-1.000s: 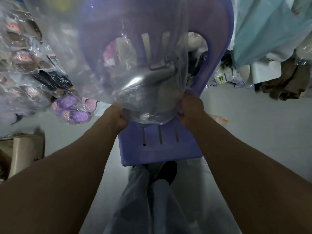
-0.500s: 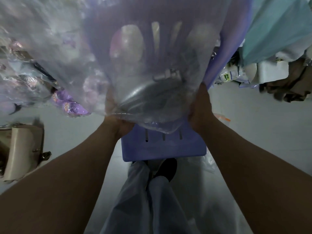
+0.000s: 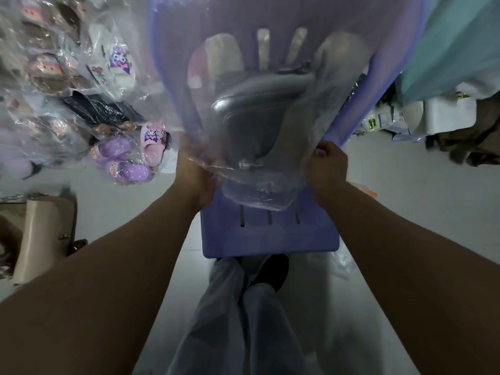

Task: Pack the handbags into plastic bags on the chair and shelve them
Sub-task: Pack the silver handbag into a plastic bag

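Observation:
A grey handbag (image 3: 254, 125) sits inside a clear plastic bag (image 3: 319, 104) on the seat of a purple plastic chair (image 3: 270, 236). My left hand (image 3: 197, 180) grips the plastic at the bag's left side, partly hidden behind the film. My right hand (image 3: 327, 169) pinches the plastic at its right side. The bag's upper part rises against the chair back and blurs it. A metal clasp of the handbag shows near its lower end.
A beige handbag (image 3: 43, 234) lies on the floor at the left. Packed slippers in plastic (image 3: 121, 158) pile up at the upper left. Cloth and boxes (image 3: 446, 109) crowd the upper right. My legs (image 3: 243, 315) stand before the chair on grey floor.
The plastic that ballooned across the upper left has settled lower around the handbag. My hands have shifted slightly along the bag's two sides, still holding it.

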Action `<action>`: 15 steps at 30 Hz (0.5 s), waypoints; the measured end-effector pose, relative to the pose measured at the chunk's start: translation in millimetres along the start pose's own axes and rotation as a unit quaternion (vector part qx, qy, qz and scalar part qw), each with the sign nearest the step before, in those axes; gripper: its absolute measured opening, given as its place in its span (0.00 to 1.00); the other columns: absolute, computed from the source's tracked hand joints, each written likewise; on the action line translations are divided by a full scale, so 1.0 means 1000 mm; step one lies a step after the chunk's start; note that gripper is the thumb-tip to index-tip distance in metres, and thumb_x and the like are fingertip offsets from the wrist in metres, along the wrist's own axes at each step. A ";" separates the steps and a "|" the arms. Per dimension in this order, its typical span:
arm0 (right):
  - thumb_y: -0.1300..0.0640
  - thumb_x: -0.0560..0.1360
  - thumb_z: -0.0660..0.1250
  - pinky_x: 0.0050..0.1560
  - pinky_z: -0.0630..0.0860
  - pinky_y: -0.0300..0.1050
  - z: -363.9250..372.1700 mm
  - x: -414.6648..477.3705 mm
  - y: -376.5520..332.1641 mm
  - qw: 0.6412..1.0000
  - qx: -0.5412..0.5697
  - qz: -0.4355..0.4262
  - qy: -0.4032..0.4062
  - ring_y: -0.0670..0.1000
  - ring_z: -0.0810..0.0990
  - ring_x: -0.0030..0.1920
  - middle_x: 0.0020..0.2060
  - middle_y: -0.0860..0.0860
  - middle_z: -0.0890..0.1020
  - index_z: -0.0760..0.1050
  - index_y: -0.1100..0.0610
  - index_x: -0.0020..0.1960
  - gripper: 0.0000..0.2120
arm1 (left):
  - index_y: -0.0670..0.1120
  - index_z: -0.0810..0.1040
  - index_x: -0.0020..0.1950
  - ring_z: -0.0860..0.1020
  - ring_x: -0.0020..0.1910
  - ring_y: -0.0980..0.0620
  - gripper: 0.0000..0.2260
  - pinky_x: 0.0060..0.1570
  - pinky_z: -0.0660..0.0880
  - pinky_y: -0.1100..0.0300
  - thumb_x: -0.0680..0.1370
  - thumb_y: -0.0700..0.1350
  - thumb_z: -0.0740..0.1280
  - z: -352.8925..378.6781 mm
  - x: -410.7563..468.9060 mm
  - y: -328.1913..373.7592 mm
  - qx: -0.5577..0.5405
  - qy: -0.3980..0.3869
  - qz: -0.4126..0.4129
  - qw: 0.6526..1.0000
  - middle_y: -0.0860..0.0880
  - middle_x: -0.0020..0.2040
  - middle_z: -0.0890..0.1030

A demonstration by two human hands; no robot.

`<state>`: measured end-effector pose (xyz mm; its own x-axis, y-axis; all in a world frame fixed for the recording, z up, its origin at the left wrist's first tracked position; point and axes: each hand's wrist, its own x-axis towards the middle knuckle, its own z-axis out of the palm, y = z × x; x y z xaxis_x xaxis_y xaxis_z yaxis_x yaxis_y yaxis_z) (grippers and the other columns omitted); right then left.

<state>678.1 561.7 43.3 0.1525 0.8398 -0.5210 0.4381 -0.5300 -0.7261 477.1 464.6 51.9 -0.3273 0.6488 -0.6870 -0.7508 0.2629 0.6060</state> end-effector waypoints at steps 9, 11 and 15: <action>0.42 0.83 0.59 0.57 0.77 0.52 0.000 0.005 -0.021 0.984 0.084 0.075 -0.137 0.54 0.80 0.48 0.45 0.52 0.83 0.79 0.49 0.47 0.16 | 0.48 0.76 0.68 0.78 0.61 0.45 0.24 0.51 0.69 0.58 0.83 0.63 0.55 0.013 0.011 -0.014 0.208 -0.001 -0.090 0.974 0.40 0.62 0.80; 0.47 0.85 0.55 0.46 0.72 0.44 -0.002 0.008 -0.020 0.985 0.020 0.079 -0.149 0.50 0.74 0.40 0.36 0.48 0.75 0.75 0.53 0.48 0.15 | 0.47 0.78 0.64 0.80 0.59 0.44 0.25 0.43 0.71 0.63 0.81 0.65 0.56 0.017 0.010 -0.015 0.232 0.013 -0.116 0.966 0.44 0.57 0.83; 0.61 0.83 0.57 0.36 0.69 0.39 -0.009 0.014 -0.026 0.997 0.019 -0.019 -0.065 0.41 0.76 0.33 0.33 0.49 0.78 0.76 0.57 0.45 0.12 | 0.46 0.80 0.53 0.77 0.37 0.52 0.05 0.34 0.70 0.64 0.81 0.45 0.66 0.008 0.018 -0.009 0.231 0.127 -0.034 0.964 0.51 0.37 0.82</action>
<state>676.7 588.5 59.1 0.0182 0.8386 -0.5445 0.4064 -0.5038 -0.7623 482.6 479.7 37.5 -0.4604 0.4387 -0.7717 -0.4596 0.6260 0.6300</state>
